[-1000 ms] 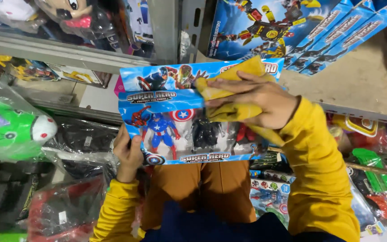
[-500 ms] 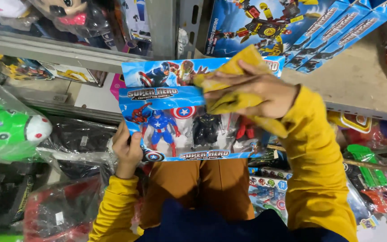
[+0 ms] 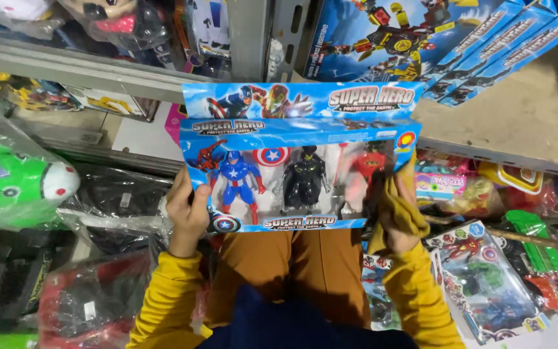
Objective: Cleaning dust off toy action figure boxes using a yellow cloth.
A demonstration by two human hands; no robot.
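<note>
Both hands on one blue toy box (image 3: 298, 158), held up flat in front of me, window side facing me, level and upright. My left hand (image 3: 188, 216) is clenched on the box's lower left corner, thumb over the front face beside a round shield printed there. My right hand (image 3: 398, 213) grips the lower right edge; a yellow cloth (image 3: 400, 208) is bunched between that palm and the box, so the fingers are mostly hidden behind it.

Behind the clear window stand three figures side by side: a blue figure (image 3: 239, 183) at left, a black figure (image 3: 305, 179) in the middle, a red figure (image 3: 364, 169) at right, partly washed out by glare. A small round shield (image 3: 271, 156) sits between the blue and black ones, near the top.

Beyond the box, far side: a grey metal shelf (image 3: 92, 77) running left, and a stack of blue robot boxes (image 3: 434, 39) at far right on a bare wooden board (image 3: 518, 123). To the left, just apart from my forearm, a green toy in a plastic bag (image 3: 14, 181). Near right, below my right wrist, another carded figure pack (image 3: 485, 284) lies tilted. Under the box, my orange trousers (image 3: 292, 271) and yellow sleeves (image 3: 163, 304).
</note>
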